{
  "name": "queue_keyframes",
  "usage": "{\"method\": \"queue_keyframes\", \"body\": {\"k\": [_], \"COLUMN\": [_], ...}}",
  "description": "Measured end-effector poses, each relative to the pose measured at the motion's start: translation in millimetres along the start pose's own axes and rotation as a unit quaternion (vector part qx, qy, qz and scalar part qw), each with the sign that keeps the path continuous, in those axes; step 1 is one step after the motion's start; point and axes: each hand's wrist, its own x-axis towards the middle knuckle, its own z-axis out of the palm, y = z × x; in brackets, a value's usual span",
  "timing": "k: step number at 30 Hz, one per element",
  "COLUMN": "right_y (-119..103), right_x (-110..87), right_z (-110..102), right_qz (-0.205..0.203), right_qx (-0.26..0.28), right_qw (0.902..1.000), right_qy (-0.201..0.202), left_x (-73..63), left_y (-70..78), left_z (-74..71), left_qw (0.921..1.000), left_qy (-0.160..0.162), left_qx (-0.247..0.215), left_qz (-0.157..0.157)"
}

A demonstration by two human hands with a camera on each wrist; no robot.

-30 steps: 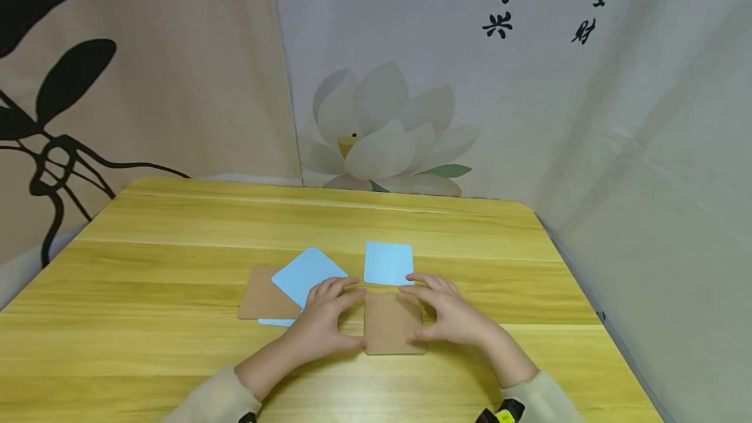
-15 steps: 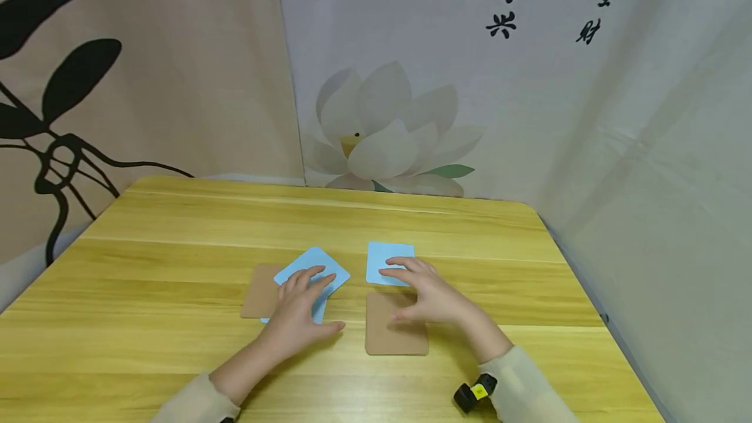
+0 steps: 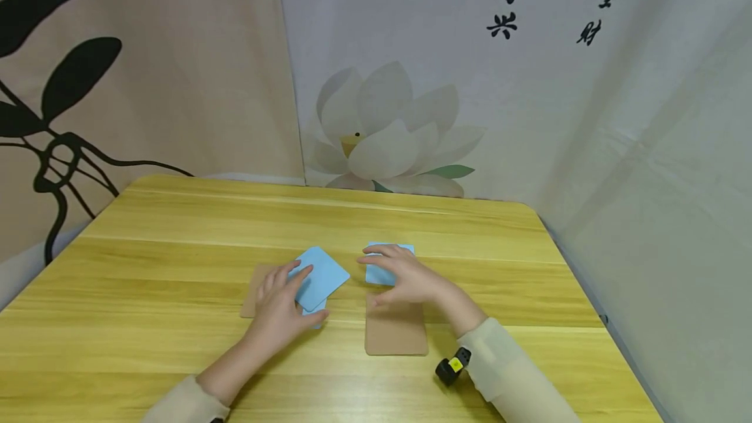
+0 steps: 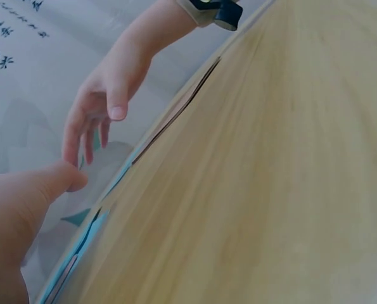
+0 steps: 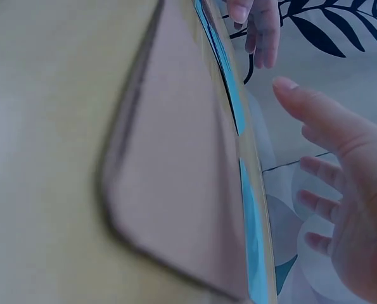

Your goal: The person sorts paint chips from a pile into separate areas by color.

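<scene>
Two groups of square, round-cornered cards lie on the table. At the left, a tilted blue card (image 3: 323, 276) overlaps a brown card (image 3: 250, 299), with a strip of another blue card (image 3: 318, 310) showing below. My left hand (image 3: 276, 312) is spread over this group, fingertips near the tilted card's left edge. Further right, a brown card (image 3: 396, 335) lies in front of a blue card (image 3: 377, 275). Above these two hovers my right hand (image 3: 408, 279), fingers extended over the blue card and partly hiding it. Nothing shows between the fingers of my right hand (image 5: 353, 196).
The wooden table (image 3: 176, 344) has a rounded far right corner. Behind it hangs a pale curtain (image 3: 399, 25) printed with a lotus, leaves and dark characters. A black device with a yellow label (image 3: 454, 367) sits at the right wrist.
Both hands have left the sides of the right brown card. The left hand has moved left over the left group; the right hand has shifted left and away, over the blue card.
</scene>
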Motion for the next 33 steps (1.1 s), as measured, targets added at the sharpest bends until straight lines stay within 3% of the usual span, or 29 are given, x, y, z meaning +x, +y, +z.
{"method": "queue_keyframes", "body": {"k": [15, 26, 33], "right_y": [-7, -9, -6], "right_x": [44.0, 69.1, 81.2], "right_z": [1, 9, 15], "right_qz": [0.031, 0.029, 0.049], "right_qx": [-0.001, -0.023, -0.033], "right_qw": [0.998, 0.9956, 0.9928], "right_qy": [-0.055, -0.086, -0.104], "left_x": [-4.5, -6.0, -3.5], "left_y": [-8.8, -14.2, -16.4], "left_z": [-10.2, -13.5, -9.2], "left_qw": [0.999, 0.9981, 0.9973], "left_qy": [0.02, 0.002, -0.009], "left_qx": [0.024, 0.025, 0.033], "left_qz": [-0.032, -0.056, -0.065]}}
